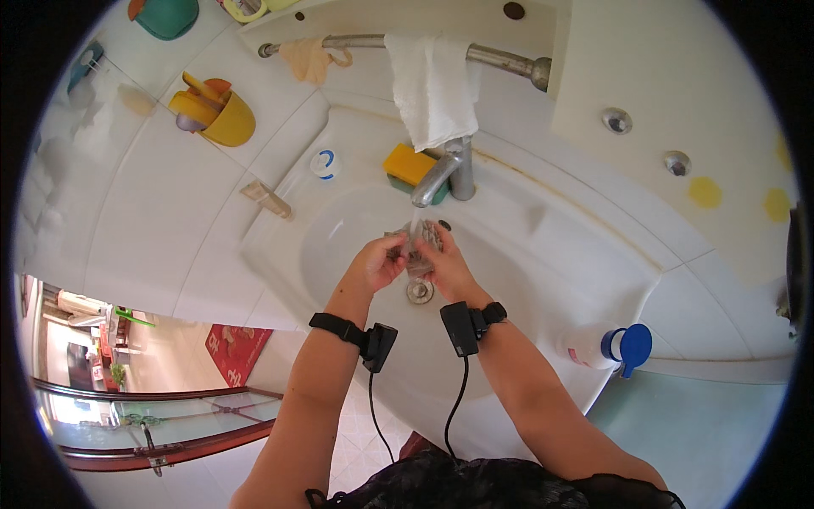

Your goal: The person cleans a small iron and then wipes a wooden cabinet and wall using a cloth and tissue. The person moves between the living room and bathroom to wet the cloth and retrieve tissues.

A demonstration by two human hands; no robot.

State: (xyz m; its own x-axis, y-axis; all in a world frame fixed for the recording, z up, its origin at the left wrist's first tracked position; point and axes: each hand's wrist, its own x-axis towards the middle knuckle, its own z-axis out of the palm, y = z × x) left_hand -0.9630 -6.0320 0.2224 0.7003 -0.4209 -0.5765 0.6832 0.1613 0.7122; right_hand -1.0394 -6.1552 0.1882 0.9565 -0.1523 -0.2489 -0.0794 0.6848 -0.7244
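Water runs from a chrome faucet (434,180) onto a wet, crumpled greyish cloth-like thing (418,257); its exact kind is unclear. My left hand (384,259) grips its left side, thumb on top. On its right side, my right hand (450,267) holds it with the fingers curled around. Both hands are over the white sink basin (509,312), just above the metal drain (420,291). Part of the thing is hidden by my fingers.
Behind the faucet lies a yellow sponge (408,163). A white towel (435,89) hangs from the metal rail (502,58). A tube (267,198) and round white-and-blue container (325,165) stand at left. A blue-capped bottle (591,348) is at right. Cables hang from my wrist devices (459,327).
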